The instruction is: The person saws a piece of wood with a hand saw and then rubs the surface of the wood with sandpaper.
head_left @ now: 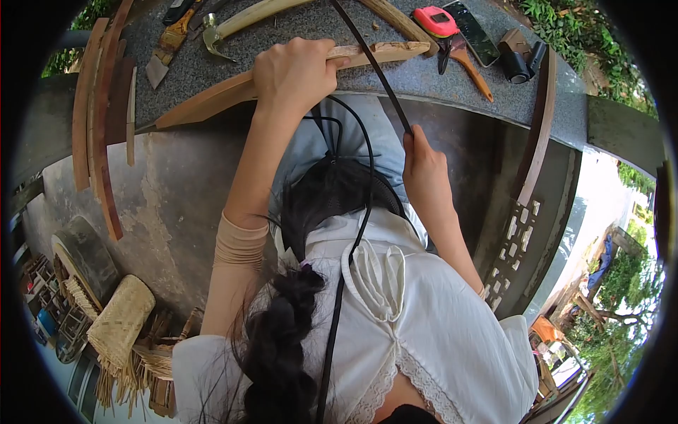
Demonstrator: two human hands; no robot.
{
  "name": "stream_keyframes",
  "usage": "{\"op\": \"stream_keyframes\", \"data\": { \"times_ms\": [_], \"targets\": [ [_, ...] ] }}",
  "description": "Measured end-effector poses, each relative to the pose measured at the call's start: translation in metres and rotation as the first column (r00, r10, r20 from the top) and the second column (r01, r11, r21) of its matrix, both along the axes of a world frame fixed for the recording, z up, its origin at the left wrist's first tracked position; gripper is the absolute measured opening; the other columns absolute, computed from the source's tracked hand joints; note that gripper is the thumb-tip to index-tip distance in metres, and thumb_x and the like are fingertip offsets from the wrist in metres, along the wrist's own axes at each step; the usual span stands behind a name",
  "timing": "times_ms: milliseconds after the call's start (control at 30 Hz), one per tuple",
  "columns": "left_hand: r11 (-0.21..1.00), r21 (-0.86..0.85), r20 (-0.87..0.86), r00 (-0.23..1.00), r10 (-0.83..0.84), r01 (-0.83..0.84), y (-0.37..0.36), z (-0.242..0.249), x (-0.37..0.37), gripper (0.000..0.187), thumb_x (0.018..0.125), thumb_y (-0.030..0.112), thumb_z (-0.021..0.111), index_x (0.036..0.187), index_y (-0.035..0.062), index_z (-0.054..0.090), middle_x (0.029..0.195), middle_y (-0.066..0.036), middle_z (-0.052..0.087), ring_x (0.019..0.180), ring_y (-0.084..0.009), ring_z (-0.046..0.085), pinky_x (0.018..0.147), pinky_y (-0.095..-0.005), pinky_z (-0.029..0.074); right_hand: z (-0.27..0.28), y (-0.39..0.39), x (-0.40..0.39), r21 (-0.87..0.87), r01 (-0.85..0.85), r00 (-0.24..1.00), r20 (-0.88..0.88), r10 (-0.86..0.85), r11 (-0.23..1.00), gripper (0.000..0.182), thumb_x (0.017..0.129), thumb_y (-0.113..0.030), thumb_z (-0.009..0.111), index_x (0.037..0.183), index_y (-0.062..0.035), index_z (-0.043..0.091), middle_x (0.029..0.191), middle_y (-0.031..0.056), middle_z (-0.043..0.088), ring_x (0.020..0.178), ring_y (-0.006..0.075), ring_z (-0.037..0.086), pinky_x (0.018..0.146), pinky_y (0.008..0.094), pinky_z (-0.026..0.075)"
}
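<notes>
My left hand (293, 78) is closed over a long, narrow piece of wood (212, 100), pressing it along the near edge of the grey stone table (205, 74). The wood's right end is pale and rough, with a chipped upper edge. In my right hand (427, 166), below the table edge, is the lower end of a long, thin, dark blade-like strip (380, 76). It slants up and left, crossing over the wood near its right end, and runs out of the top of the view. I cannot tell whether it is a file or a saw blade.
Behind the wood lie a claw hammer (214, 35), a paintbrush (168, 53), a pink tape measure (435, 22), a phone (472, 32) and an orange-handled brush (469, 67). Wooden strips (101, 134) overhang the left side, another strip (540, 131) the right. A black cord (369, 177) hangs before my body.
</notes>
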State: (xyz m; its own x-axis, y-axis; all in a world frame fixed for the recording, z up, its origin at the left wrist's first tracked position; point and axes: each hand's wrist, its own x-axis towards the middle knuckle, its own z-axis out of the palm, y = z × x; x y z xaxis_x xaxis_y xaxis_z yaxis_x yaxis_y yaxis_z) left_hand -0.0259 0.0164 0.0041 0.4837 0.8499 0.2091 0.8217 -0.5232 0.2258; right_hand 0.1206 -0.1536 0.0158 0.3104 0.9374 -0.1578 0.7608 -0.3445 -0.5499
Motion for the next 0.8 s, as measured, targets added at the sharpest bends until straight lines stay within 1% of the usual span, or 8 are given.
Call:
{"op": "stream_keyframes", "data": {
  "times_ms": [133,233,367,567,633,667,767,800],
  "targets": [
    [1.000,0.018,0.086,0.996,-0.027,0.026,-0.023,-0.005,0.006,0.021,0.079,0.041,0.066,0.082,0.0209,0.071,0.062,-0.009,0.065,0.059,-0.0307,0.066,0.050,-0.0413,0.051,-0.006,0.050,-0.005,0.058,-0.031,0.999,0.019,0.030,0.998,0.010,0.096,-0.014,0.046,0.096,-0.0042,0.046,0.066,0.0284,0.057,0.070,0.0517,0.056,0.058,0.0577,0.044],
    [0.999,0.039,0.036,0.999,0.003,-0.004,-0.020,-0.004,0.006,0.021,0.079,0.041,0.066,0.080,0.0201,0.071,0.061,-0.009,0.064,0.058,-0.0295,0.066,0.049,-0.0403,0.050,0.004,0.053,-0.007,0.013,-0.028,0.998,0.052,0.028,1.000,0.010,0.096,-0.014,0.046,0.097,-0.0045,0.046,0.067,0.0284,0.058,0.070,0.0515,0.056,0.059,0.0578,0.044],
    [0.998,0.058,0.071,0.997,-0.032,0.027,-0.018,-0.006,0.003,0.019,0.080,0.038,0.066,0.080,0.0192,0.070,0.060,-0.007,0.064,0.057,-0.0279,0.066,0.049,-0.0391,0.050,0.012,0.004,0.001,-0.059,-0.008,1.000,0.029,0.010,0.998,0.011,0.096,-0.015,0.046,0.097,-0.0037,0.046,0.068,0.0283,0.058,0.071,0.0510,0.056,0.059,0.0574,0.044],
    [0.994,0.099,0.083,0.996,-0.042,0.034,-0.039,-0.020,0.007,0.015,0.079,0.030,0.067,0.088,0.0188,0.071,0.070,-0.007,0.068,0.063,-0.0247,0.067,0.053,-0.0368,0.052,0.002,0.044,0.001,0.042,-0.074,0.996,0.056,0.072,0.996,0.013,0.097,-0.016,0.046,0.097,-0.0029,0.046,0.067,0.0285,0.058,0.069,0.0508,0.056,0.058,0.0585,0.042],
    [0.974,0.205,0.191,0.973,-0.131,0.091,-0.044,-0.022,0.008,0.006,0.076,0.014,0.062,0.075,0.0124,0.068,0.068,-0.004,0.068,0.065,-0.0200,0.068,0.057,-0.0325,0.053,0.006,0.020,-0.001,-0.025,-0.053,0.995,0.079,0.055,0.998,0.012,0.097,-0.015,0.046,0.097,-0.0026,0.046,0.067,0.0285,0.057,0.068,0.0506,0.056,0.057,0.0579,0.042],
    [0.976,0.200,0.192,0.973,-0.128,0.089,-0.041,-0.022,0.006,0.006,0.076,0.014,0.062,0.075,0.0124,0.068,0.068,-0.004,0.068,0.065,-0.0200,0.068,0.057,-0.0325,0.053,0.007,0.002,-0.002,-0.091,-0.014,0.995,0.092,0.023,0.996,0.012,0.096,-0.014,0.046,0.097,-0.0023,0.046,0.067,0.0286,0.057,0.068,0.0505,0.055,0.057,0.0574,0.042],
    [0.995,0.099,0.126,0.992,-0.027,0.014,-0.039,-0.024,0.003,0.006,0.076,0.014,0.062,0.078,0.0112,0.067,0.072,-0.004,0.069,0.069,-0.0189,0.068,0.059,-0.0308,0.054,0.010,-0.033,-0.001,-0.103,-0.004,0.999,0.045,0.008,0.995,0.010,0.096,-0.012,0.047,0.096,-0.0026,0.046,0.067,0.0288,0.056,0.067,0.0501,0.055,0.056,0.0567,0.041],
    [0.996,0.085,0.139,0.989,-0.042,0.031,-0.041,-0.025,0.003,0.012,0.076,0.015,0.064,0.087,0.0132,0.068,0.081,-0.002,0.070,0.075,-0.0195,0.069,0.062,-0.0317,0.055,0.003,-0.031,-0.001,-0.067,-0.012,0.998,0.064,0.016,0.998,0.010,0.096,-0.012,0.048,0.094,-0.0024,0.046,0.065,0.0288,0.055,0.066,0.0492,0.055,0.055,0.0563,0.041]
  ]
}}
